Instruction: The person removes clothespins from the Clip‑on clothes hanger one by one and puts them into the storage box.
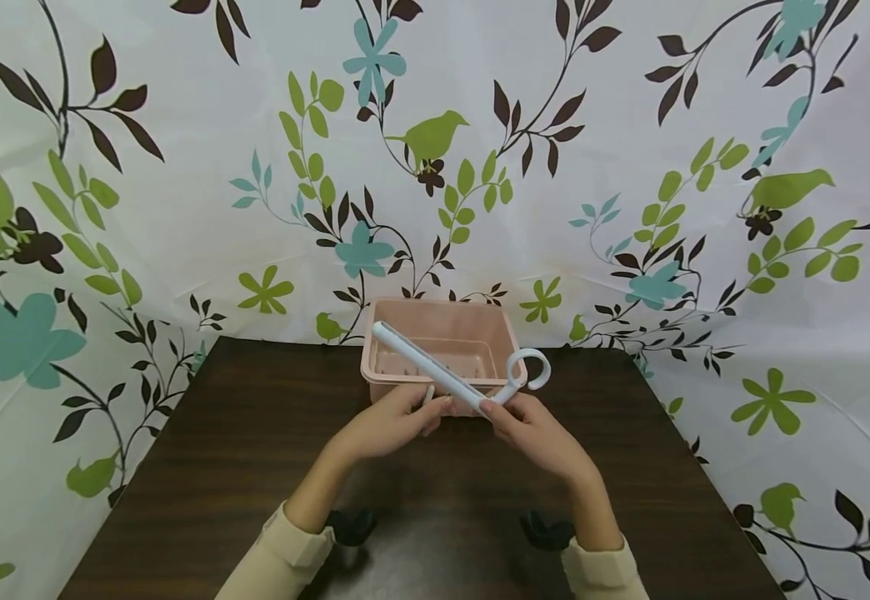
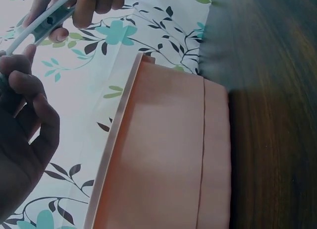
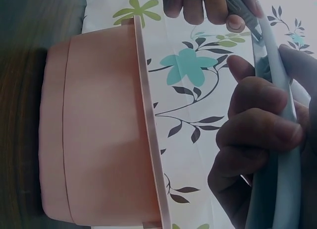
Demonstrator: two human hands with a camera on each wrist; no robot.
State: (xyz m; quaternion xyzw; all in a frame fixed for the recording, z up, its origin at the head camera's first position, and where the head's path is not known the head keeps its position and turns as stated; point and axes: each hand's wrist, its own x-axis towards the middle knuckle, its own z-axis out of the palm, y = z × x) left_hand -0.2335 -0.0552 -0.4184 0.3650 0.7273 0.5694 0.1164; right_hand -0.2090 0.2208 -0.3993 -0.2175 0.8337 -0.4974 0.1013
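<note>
A pale blue plastic clothes hanger (image 1: pixel 427 364) with a curled hook (image 1: pixel 547 367) is held up between both hands, slanting across the view of a pink bin. My right hand (image 1: pixel 540 435) grips it near the hook end, with the thumb on top; in the right wrist view its fingers curl round the bar (image 3: pixel 288 189). My left hand (image 1: pixel 390 427) pinches a narrow pale part (image 1: pixel 429 395) of the hanger below the long bar. From the left wrist, the left hand (image 2: pixel 25 120) shows its curled fingers at the bar's near end.
The pink rectangular bin (image 2: pixel 163 149) stands at the table's back edge, just beyond the hands. Dark wood grain covers the table (image 1: pixel 255 467). A white leaf-and-bird patterned cloth (image 1: pixel 180 208) hangs behind and at both sides. Black wrist mounts (image 1: pixel 352 527) sit below the hands.
</note>
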